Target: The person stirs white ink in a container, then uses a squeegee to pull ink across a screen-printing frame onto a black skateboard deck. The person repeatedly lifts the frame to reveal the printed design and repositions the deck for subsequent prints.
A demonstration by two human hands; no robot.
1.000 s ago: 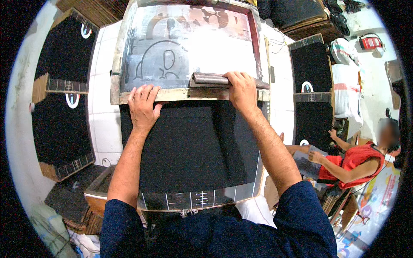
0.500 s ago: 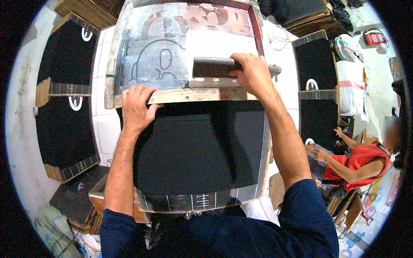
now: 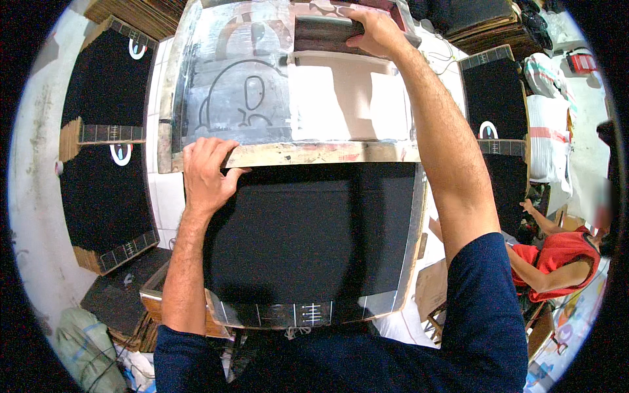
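A wooden screen printing frame [image 3: 314, 154] lies over the far part of a board covered in black fabric [image 3: 301, 236]. Gripping the near bar of the frame at its left end is my left hand [image 3: 208, 171], fingers on top and thumb below. At the far right of the mesh, my right hand [image 3: 379, 31] is closed round a wide dark squeegee [image 3: 322, 35]. A line drawing of a rounded shape [image 3: 246, 98] shows on the grey left half of the mesh. The right half holds a smooth white area [image 3: 350, 98] on the near side of the squeegee.
More black-covered boards [image 3: 108, 193] stand along the left, and others [image 3: 495, 98] on the right. White wrapped bundles [image 3: 547, 144] sit beyond those. A co-worker in a red top [image 3: 557, 262] is at the lower right. Stacked dark sheets [image 3: 452, 26] lie at the far right.
My right hand has pushed the squeegee away from me, from the near bar to the far part of the screen, baring the white area. My left hand stays on the frame.
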